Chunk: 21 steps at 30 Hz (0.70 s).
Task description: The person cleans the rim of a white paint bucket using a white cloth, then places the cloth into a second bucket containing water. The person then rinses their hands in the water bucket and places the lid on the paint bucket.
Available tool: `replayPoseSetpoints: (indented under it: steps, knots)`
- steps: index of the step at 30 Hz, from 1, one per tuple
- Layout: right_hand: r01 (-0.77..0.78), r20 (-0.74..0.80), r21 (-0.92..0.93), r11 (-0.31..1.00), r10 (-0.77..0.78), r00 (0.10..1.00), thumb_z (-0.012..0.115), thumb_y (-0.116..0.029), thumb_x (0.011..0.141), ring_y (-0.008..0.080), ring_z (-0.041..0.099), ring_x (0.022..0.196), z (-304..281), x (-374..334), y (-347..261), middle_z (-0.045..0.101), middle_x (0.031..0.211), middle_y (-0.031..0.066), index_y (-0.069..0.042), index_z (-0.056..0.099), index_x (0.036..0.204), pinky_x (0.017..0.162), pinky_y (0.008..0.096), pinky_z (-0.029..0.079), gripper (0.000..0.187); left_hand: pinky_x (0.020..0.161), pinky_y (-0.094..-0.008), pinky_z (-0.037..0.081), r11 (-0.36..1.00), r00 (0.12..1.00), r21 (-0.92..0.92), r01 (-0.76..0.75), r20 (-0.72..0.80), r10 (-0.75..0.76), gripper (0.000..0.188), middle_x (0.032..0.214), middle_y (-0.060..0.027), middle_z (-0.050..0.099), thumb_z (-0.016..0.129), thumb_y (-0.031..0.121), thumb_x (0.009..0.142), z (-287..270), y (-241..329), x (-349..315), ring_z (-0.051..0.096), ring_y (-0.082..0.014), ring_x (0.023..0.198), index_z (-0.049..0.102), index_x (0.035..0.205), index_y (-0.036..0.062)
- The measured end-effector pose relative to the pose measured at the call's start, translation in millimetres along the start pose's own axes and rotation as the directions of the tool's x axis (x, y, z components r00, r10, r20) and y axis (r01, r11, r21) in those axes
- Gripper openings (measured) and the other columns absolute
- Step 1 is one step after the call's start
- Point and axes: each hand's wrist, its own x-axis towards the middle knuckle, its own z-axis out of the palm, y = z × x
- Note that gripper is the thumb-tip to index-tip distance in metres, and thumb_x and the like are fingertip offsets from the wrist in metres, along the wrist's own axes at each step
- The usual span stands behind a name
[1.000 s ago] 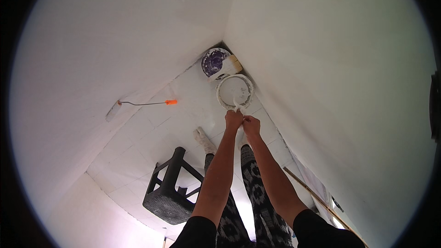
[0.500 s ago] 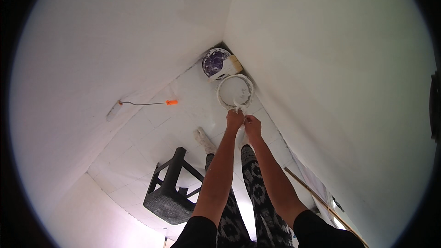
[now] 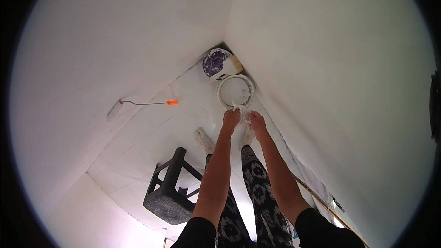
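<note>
My left hand (image 3: 231,119) and my right hand (image 3: 257,121) are held close together in front of me, both closed. Between them stretches a crumpled, filmy white piece (image 3: 244,115), thin like plastic or wet cloth; its exact kind is unclear. Its loose tip sticks up over the near rim of a round white bucket (image 3: 251,93). Inside the bucket I see a pale, whitish content with a few marks. The fingertips are too small to make out clearly.
Behind the bucket, in the corner, stand a purple, white-smeared lid (image 3: 215,63) and a wide wooden-edged brush (image 3: 235,65). A paint roller with an orange handle (image 3: 172,102) leans at the left wall. A black stool (image 3: 169,202) lies tipped at lower left. A wooden stick (image 3: 317,196) rests along the right wall.
My hands have moved apart a little, the left one leftward and the right one rightward. The white piece now spreads more visibly between them.
</note>
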Motion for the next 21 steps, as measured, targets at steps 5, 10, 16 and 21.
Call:
replayPoseSetpoints:
  steps: [5,10,16,21]
  knots:
    - [0.113,0.024,0.037,0.993,-0.114,0.993,0.054,-0.017,0.09,0.0149,0.063,0.085,11,-6,-4,0.067,0.101,0.011,0.0,0.058,0.119,0.072,0.0289,0.049,0.034,0.075,-0.0427,0.049,0.987,0.991,0.118,-0.113,-0.058,0.12,0.039,0.09,-0.0224,0.065,0.05,0.031,0.09,-1,-9,4,0.064,-0.0342,0.086,0.06,0.106,-0.0032]
    - [0.228,-0.022,-0.073,0.971,-0.23,0.973,0.054,-0.015,0.089,0.0167,0.064,0.084,13,2,10,0.068,0.097,0.0129,0.001,0.06,0.116,0.074,0.0297,0.05,0.032,0.082,-0.0404,0.049,0.969,0.972,-0.152,0.193,-0.103,-0.21,0.072,0.101,-0.0253,0.064,0.062,0.057,0.08,7,23,-12,0.064,-0.0316,0.097,0.058,0.114,-0.0059]
    - [0.271,0.058,-0.11,0.956,-0.266,0.962,0.052,-0.01,0.086,0.0233,0.064,0.096,14,1,9,0.067,0.103,0.0157,0.001,0.059,0.118,0.083,0.0331,0.048,0.035,0.083,-0.0421,0.05,0.975,0.975,-0.199,0.101,-0.173,-0.136,0.063,0.102,-0.0283,0.063,0.067,0.048,0.078,-1,33,-25,0.063,-0.0375,0.099,0.057,0.109,-0.0054]
    - [0.315,0.052,-0.165,0.935,-0.311,0.949,0.051,-0.01,0.086,0.0286,0.062,0.103,19,4,11,0.063,0.111,0.0197,0.0,0.059,0.117,0.088,0.0352,0.047,0.034,0.084,-0.0465,0.049,0.985,0.952,-0.153,0.083,-0.281,-0.124,0.051,0.101,-0.0319,0.061,0.062,0.04,0.082,4,39,-25,0.06,-0.0455,0.099,0.057,0.107,-0.0048]
